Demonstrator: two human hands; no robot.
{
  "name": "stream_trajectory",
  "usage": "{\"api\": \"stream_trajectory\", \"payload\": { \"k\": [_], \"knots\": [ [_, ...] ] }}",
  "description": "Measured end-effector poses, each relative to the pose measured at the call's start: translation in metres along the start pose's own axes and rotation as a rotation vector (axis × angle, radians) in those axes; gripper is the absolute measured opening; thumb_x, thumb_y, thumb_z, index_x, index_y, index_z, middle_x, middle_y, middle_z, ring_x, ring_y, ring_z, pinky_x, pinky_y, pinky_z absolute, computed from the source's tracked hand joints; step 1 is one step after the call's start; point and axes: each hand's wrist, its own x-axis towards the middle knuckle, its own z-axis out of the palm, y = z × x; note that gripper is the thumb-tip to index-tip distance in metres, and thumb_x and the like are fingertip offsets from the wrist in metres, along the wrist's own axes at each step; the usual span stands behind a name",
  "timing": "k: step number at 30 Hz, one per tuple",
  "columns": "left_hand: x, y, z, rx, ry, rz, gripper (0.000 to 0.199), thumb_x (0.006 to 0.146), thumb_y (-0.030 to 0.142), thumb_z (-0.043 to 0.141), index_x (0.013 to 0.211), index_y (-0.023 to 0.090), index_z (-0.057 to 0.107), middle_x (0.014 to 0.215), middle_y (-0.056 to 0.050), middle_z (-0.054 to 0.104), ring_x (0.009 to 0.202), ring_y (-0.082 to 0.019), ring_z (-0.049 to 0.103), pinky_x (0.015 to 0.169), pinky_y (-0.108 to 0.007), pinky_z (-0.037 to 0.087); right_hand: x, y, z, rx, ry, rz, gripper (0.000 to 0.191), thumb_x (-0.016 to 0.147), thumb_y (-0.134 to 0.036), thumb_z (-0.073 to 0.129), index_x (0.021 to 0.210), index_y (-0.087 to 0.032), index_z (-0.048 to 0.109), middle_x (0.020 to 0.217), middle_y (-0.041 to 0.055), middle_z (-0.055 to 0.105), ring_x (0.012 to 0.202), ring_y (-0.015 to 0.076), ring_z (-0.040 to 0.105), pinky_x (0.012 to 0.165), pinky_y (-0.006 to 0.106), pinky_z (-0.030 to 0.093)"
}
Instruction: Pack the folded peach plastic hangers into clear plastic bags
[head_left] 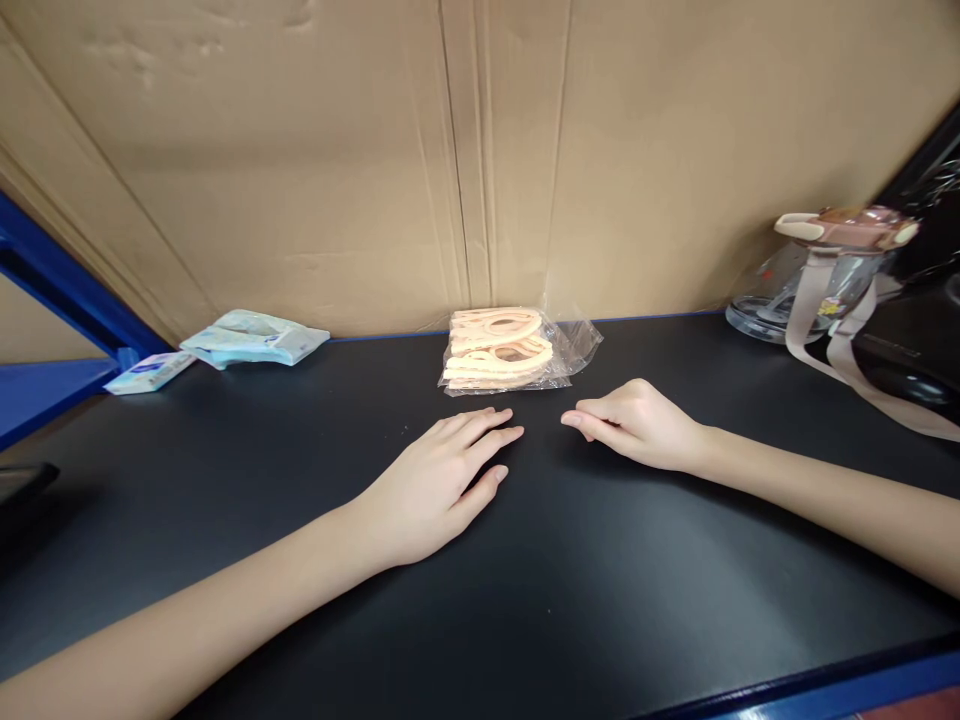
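Observation:
My left hand [446, 480] lies flat on the black table, palm down, fingers stretched out and apart, with nothing in it. To its right, my right hand [641, 425] rests on its side, its fingers curled in and the thumb lying along the index finger; no object shows in it. Just beyond both hands is a clear plastic bag [577, 345] holding several peach-coloured pieces [499, 345] with oval openings, which look like folded hangers. Neither hand touches the bag.
A blue-and-white soft pack [255, 337] and a smaller pack [150, 372] lie at the back left. At the back right, a clear bottle [772, 290] with a pink lid and strap stands beside a black object [915, 340]. Cardboard [337, 150] walls off the back.

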Motion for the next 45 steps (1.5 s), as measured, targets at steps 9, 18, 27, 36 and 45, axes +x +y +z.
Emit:
{"api": "stream_trajectory", "payload": {
  "k": [9, 18, 27, 36, 45],
  "knots": [
    [0.020, -0.023, -0.012, -0.286, 0.553, -0.180, 0.040, 0.095, 0.033, 0.046, 0.134, 0.022, 0.046, 0.140, -0.010, 0.053, 0.133, -0.024, 0.046, 0.115, -0.046, 0.032, 0.012, -0.006, -0.011, -0.124, 0.226, -0.122, 0.014, 0.097, -0.022, 0.047, 0.094, -0.018, 0.060, 0.082, 0.0045, 0.065, 0.074, 0.0158, 0.061, 0.068, 0.026, 0.047],
    [0.092, -0.081, -0.038, -0.809, 0.421, -0.668, 0.033, 0.082, 0.035, 0.059, 0.105, 0.012, 0.066, 0.112, -0.017, 0.069, 0.089, -0.025, 0.068, 0.074, -0.034, 0.053, 0.076, 0.036, -0.040, -0.051, 0.024, 0.480, 0.027, 0.088, -0.006, 0.049, 0.111, -0.012, 0.063, 0.094, 0.0113, 0.071, 0.078, 0.0206, 0.067, 0.074, 0.033, 0.051],
    [0.094, -0.081, -0.047, -1.119, 0.487, -0.726, 0.010, 0.063, 0.021, 0.073, 0.069, 0.015, 0.068, 0.074, -0.007, 0.070, 0.069, -0.017, 0.064, 0.064, -0.027, 0.053, 0.096, 0.054, -0.028, 0.540, -0.081, 0.663, 0.029, 0.098, -0.039, 0.052, 0.081, -0.018, 0.060, 0.074, 0.0072, 0.068, 0.052, 0.0102, 0.060, 0.042, 0.019, 0.050],
    [0.099, -0.064, -0.043, -1.413, 0.583, -0.761, 0.005, 0.077, 0.012, 0.060, 0.079, 0.015, 0.064, 0.075, -0.006, 0.071, 0.074, -0.016, 0.068, 0.073, -0.027, 0.058, 0.100, 0.033, -0.022, 1.056, -0.055, 0.662, 0.033, 0.098, -0.047, 0.052, 0.104, -0.016, 0.061, 0.095, 0.0096, 0.066, 0.069, 0.0131, 0.062, 0.058, 0.025, 0.060],
    [0.052, -0.004, -0.044, -1.643, 0.437, -0.888, 0.029, 0.088, 0.035, 0.062, 0.109, 0.016, 0.068, 0.094, -0.011, 0.078, 0.078, -0.029, 0.075, 0.064, -0.039, 0.064, 0.052, -0.025, -0.022, 1.181, 0.052, 0.625, 0.012, 0.095, -0.030, 0.058, 0.098, -0.018, 0.058, 0.081, 0.0013, 0.058, 0.066, 0.0101, 0.058, 0.050, 0.020, 0.058]
  ]
}}
